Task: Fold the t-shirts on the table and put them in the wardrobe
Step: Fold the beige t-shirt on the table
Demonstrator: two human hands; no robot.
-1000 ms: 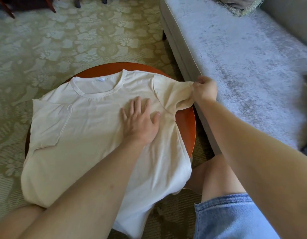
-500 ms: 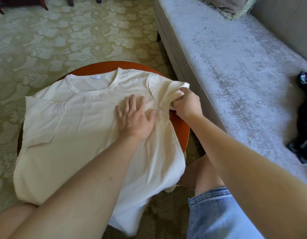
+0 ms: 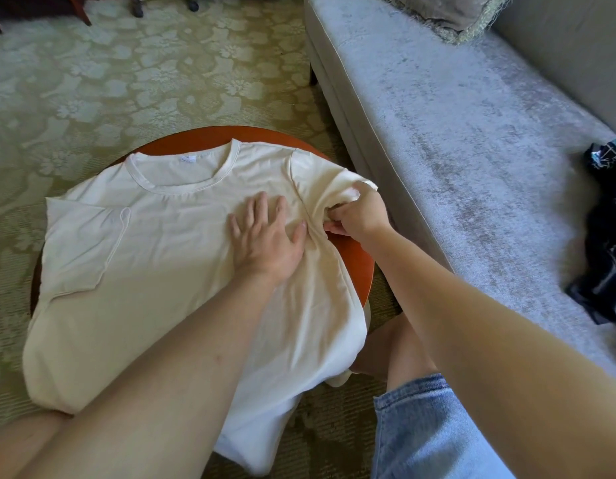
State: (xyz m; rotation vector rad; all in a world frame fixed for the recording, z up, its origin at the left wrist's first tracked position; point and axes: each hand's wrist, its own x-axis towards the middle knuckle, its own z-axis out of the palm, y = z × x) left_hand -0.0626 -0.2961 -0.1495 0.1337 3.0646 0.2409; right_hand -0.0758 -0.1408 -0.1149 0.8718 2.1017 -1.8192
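A cream t-shirt (image 3: 154,271) lies spread, collar away from me, over a small round orange-brown table (image 3: 203,138); its hem hangs over the near edge. The left sleeve is folded in over the body. My left hand (image 3: 268,236) presses flat on the chest of the shirt, fingers straight. My right hand (image 3: 360,216) grips the right sleeve, bunched in its fingers, just beside my left hand at the armpit seam.
A grey sofa (image 3: 472,140) runs along the right with a cushion (image 3: 448,15) at the back and a dark crumpled garment (image 3: 607,236) on its seat. Patterned green carpet (image 3: 127,70) surrounds the table. My knees in denim shorts (image 3: 427,430) are below the table edge.
My right hand has drawn the right sleeve inward from the table's right edge toward my left hand. The left hand stays pressed on the shirt.
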